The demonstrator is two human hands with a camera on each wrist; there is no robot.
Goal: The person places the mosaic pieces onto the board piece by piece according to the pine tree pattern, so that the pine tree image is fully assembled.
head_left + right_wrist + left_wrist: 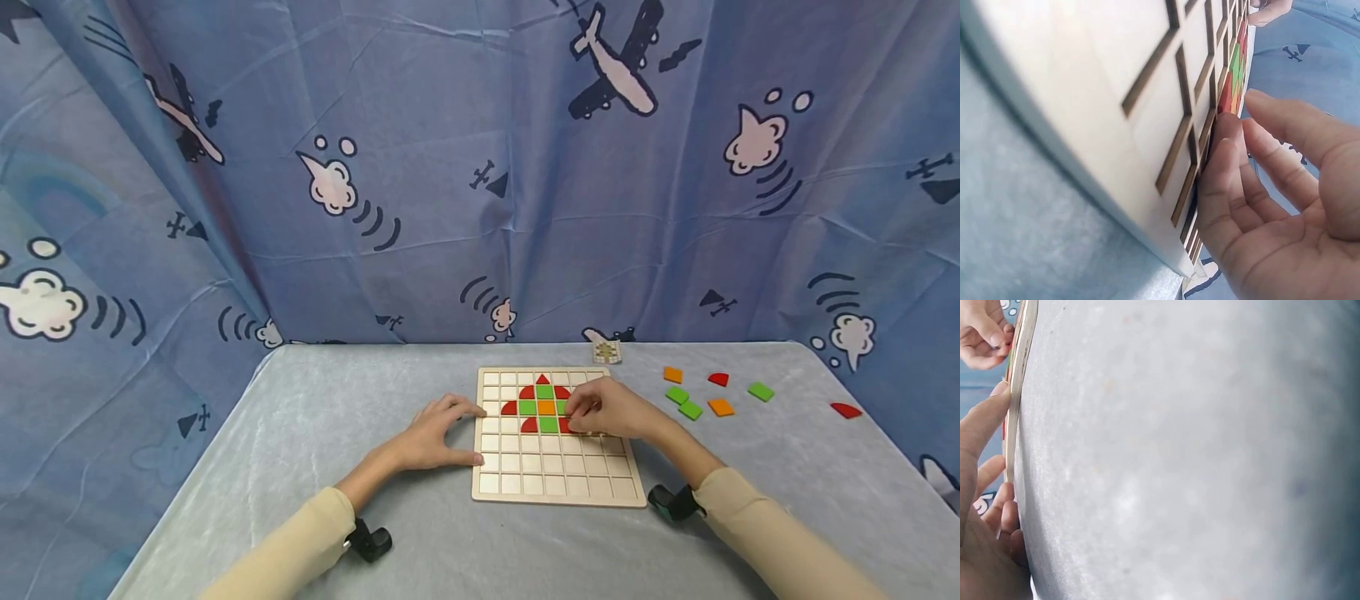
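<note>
On the wooden grid board (558, 487), red, green and orange pieces form a pattern around an orange square (546, 407). The left hand (431, 440) is spread, thumb and fingers touching the board's left edge; the left wrist view shows this hand (985, 506) along the rim (1017, 381). Over the pattern's right side is the right hand (618, 408), its bent fingertips touching the board beside a red piece (564, 425). In the right wrist view, fingertips of the right hand (1285, 200) meet a red piece (1225, 94), with the thumb apart; fingers partly hide the pattern.
Loose pieces lie right of the board, among them a green square (761, 392), an orange square (721, 407) and a red piece (846, 410). Behind the board is a small patterned card (607, 352). A blue printed curtain (420, 167) hangs behind the table (337, 383).
</note>
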